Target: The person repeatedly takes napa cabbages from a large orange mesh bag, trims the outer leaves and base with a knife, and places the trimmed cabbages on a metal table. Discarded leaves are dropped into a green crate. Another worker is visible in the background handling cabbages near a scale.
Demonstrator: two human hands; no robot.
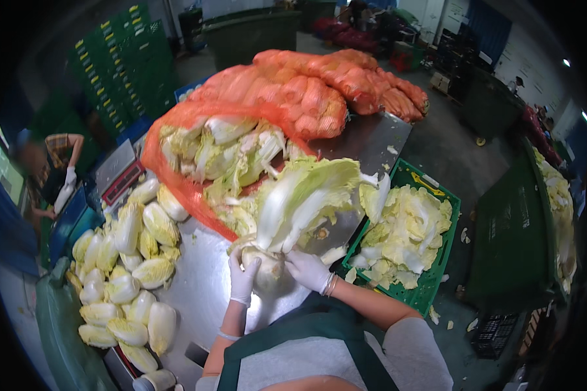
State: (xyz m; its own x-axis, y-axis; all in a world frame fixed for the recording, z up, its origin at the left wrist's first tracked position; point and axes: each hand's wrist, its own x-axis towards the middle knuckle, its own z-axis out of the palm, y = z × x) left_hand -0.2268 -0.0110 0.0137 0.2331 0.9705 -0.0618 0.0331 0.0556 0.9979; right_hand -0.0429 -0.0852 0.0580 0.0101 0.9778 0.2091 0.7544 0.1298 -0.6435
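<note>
A napa cabbage (267, 277) is between my gloved hands, base end toward me, with long pale outer leaves (300, 202) splayed outward on its far side. My left hand (242, 274) is closed around the cabbage's left side, thumb on top. On the right, my right hand (306, 269) pinches the base of the loosened leaves. Just beyond lies an open orange mesh sack (155, 156) with more untrimmed cabbages (225, 153) spilling out.
Several trimmed cabbages (151, 225) are piled left on the metal table (205, 274). A green crate (437, 277) of loose leaves stands right. Full mesh sacks (300, 98) lie at the back. A green bin (512, 228) is far right. Another person (52, 169) works at far left.
</note>
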